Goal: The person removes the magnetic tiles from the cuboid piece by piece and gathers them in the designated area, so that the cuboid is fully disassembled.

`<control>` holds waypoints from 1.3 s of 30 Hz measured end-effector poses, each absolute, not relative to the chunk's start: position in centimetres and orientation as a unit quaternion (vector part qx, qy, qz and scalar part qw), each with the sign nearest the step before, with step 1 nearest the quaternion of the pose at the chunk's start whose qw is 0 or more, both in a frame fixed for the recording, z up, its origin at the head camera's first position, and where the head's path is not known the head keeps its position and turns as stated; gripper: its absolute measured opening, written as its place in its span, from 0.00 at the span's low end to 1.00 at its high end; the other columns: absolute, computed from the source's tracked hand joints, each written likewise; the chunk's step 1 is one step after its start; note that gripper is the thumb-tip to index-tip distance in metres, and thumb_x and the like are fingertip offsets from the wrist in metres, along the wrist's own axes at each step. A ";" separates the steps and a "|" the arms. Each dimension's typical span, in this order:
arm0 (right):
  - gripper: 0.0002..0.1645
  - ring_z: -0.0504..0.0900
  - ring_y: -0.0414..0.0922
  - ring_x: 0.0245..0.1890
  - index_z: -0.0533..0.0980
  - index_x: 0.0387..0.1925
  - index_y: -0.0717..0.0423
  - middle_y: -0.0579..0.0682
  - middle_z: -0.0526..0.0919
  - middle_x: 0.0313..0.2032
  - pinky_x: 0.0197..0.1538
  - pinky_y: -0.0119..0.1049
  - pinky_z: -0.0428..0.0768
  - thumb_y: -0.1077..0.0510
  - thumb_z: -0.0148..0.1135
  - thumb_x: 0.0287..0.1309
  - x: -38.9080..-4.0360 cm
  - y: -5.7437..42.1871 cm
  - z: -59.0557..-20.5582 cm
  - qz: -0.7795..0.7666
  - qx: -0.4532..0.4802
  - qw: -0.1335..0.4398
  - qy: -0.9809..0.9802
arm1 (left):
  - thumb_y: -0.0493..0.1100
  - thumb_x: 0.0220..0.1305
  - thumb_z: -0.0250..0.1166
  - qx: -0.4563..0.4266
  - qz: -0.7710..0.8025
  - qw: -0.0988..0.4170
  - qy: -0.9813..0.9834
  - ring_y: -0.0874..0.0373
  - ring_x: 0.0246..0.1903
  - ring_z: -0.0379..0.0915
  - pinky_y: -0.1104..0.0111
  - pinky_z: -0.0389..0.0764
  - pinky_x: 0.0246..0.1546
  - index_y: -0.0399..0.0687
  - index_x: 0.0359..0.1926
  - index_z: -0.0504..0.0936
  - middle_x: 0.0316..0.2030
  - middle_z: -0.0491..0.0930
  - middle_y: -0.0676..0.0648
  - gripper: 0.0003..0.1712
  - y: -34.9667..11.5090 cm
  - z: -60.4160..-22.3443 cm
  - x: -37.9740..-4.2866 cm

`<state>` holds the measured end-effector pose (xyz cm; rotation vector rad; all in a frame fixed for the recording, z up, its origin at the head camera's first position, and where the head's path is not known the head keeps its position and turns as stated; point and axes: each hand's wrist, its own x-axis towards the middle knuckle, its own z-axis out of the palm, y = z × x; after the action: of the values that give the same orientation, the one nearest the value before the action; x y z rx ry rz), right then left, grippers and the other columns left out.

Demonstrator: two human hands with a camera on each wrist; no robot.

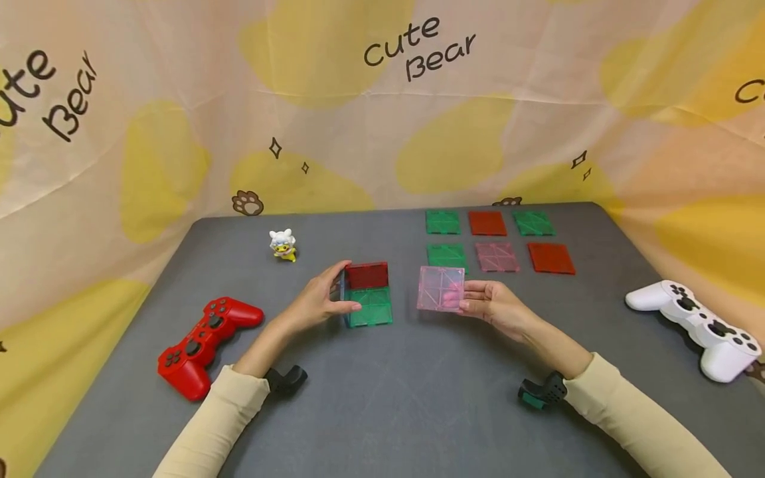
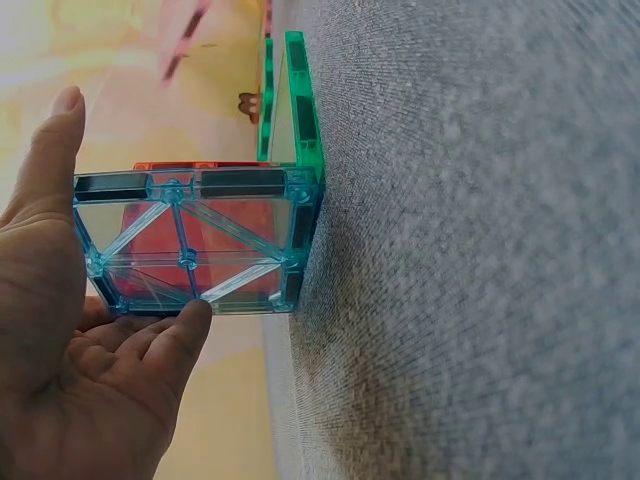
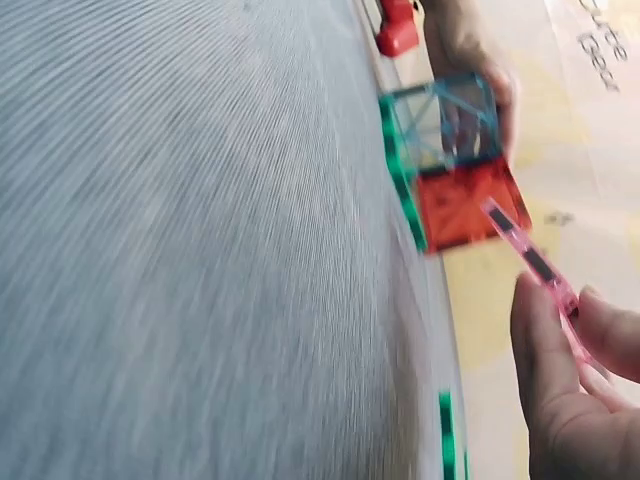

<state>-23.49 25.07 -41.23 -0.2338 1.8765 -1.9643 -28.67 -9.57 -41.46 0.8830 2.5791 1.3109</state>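
Note:
My right hand pinches a clear pink square magnetic tile by its right edge, above the table. In the right wrist view the pink tile is seen nearly edge-on, between thumb and fingers. To its left stands a small tile build: two green tiles lie flat, a red tile stands at the back, and a blue tile stands on the left side. My left hand is at the blue tile, fingertips touching its edge, thumb stretched out apart from them.
Green, red and pink tiles lie in two rows at the back right. A red game controller lies left, a white one right. A small white-and-yellow figurine stands at the back left. A patterned cloth hangs behind the table.

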 end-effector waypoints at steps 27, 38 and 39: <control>0.18 0.84 0.40 0.25 0.74 0.42 0.78 0.51 0.84 0.24 0.32 0.33 0.82 0.64 0.61 0.55 -25.2 27.8 -40.7 -0.503 0.007 0.212 0.838 | 0.42 0.49 0.71 0.285 0.432 0.059 0.853 0.41 0.60 0.64 0.52 0.68 0.57 0.36 0.67 0.54 0.62 0.62 0.34 0.48 -9.6 -41.3 -29.1; 0.09 0.82 0.42 0.19 0.81 0.26 0.68 0.51 0.82 0.17 0.27 0.34 0.81 0.63 0.63 0.52 -25.0 26.9 -39.7 -0.365 -0.028 0.162 0.917 | 0.42 0.49 0.71 0.283 0.429 0.061 0.856 0.41 0.60 0.64 0.52 0.68 0.57 0.36 0.67 0.54 0.63 0.61 0.34 0.48 -9.6 -41.4 -28.9; 0.10 0.82 0.42 0.18 0.81 0.24 0.67 0.51 0.82 0.17 0.25 0.34 0.81 0.62 0.63 0.53 -25.0 26.8 -39.5 -0.344 -0.037 0.146 0.927 | 0.43 0.49 0.71 0.285 0.426 0.060 0.856 0.41 0.60 0.64 0.52 0.68 0.57 0.35 0.67 0.54 0.63 0.61 0.34 0.48 -9.6 -41.4 -28.9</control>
<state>-25.03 26.75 -39.49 -0.1059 2.6681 -0.9910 -28.93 -9.55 -41.41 0.8629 2.5921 1.2904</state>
